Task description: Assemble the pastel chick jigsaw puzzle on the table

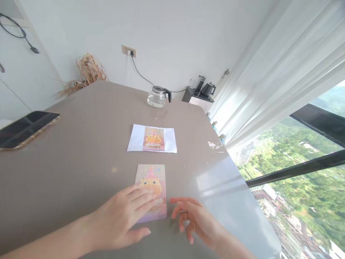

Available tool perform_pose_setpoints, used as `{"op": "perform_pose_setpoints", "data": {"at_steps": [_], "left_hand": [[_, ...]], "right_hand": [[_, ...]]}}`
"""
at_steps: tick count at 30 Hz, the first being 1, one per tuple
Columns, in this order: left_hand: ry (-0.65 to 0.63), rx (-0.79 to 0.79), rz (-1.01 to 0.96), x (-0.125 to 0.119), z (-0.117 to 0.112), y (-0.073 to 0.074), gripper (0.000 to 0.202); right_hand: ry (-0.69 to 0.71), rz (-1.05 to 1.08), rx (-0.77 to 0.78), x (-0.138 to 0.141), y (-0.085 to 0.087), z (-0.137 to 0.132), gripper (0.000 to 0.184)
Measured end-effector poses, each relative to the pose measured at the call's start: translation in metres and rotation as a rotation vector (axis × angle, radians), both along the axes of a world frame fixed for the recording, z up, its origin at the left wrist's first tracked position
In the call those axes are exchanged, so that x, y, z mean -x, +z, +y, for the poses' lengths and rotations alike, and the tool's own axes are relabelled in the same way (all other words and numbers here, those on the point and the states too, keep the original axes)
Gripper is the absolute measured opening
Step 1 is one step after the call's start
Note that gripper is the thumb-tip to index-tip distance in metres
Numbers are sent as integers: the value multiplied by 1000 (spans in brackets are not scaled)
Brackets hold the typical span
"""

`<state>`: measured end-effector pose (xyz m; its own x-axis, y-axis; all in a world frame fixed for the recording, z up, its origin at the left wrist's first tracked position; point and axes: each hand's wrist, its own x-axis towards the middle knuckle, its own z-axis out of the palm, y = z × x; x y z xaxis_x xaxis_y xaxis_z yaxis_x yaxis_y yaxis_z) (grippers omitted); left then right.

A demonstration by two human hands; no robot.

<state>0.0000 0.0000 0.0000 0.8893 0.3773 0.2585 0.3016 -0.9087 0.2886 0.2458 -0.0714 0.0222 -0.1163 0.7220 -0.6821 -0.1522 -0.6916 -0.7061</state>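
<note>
A small jigsaw puzzle (pixel 159 176) lies on the table in front of me, its pieces joined into a rectangle showing a yellow cartoon figure in a pink party hat. Flat across its lower left part rests my left hand (pixel 128 212), fingers stretched out and thumb apart. That hand covers some of the picture. Just off the right edge of the puzzle is my right hand (pixel 192 217), fingers loosely bent and spread, holding nothing. Beyond the puzzle lies a creased white paper sheet (pixel 136 138) printed with a matching picture.
On the brown table (pixel 88 144), a glass pot (pixel 156 99) with a black handle stands toward the back. A phone (pixel 29 126) lies at the left. A black kettle (pixel 207 89) sits on a cabinet past the far end. White curtains and a window border the right side.
</note>
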Motion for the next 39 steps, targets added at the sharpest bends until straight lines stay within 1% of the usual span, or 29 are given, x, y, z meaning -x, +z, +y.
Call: {"op": "perform_pose_setpoints", "data": {"at_steps": [3,5,9,11,16,22,26,31,35,39], "left_hand": [[-60,-9,71,-14,-3,-2,58],[-53,17,120,-18,-5,-4,63],[-44,6,207,-18,-7,-3,80],[-47,11,224,-17,-8,-2,84],[-44,72,247,-21,-9,-4,80],[29,111,189,-23,-9,-11,76],[-1,96,190,-23,-7,-8,77],[-28,13,238,-25,-6,-4,78],[-31,-6,238,-26,-6,-4,77],[-33,11,210,-26,-4,-7,74]], "right_hand": [[-27,74,32,3,-3,0,37],[-34,88,37,4,-4,1,38],[-48,120,39,5,-3,4,38],[-50,137,39,5,-3,5,39],[-46,175,47,6,-3,8,37],[-73,193,86,7,-2,11,36],[-104,196,104,8,-1,11,34],[-141,202,127,10,-1,12,31],[-154,205,135,11,0,12,30],[-152,206,138,12,1,12,30]]}}
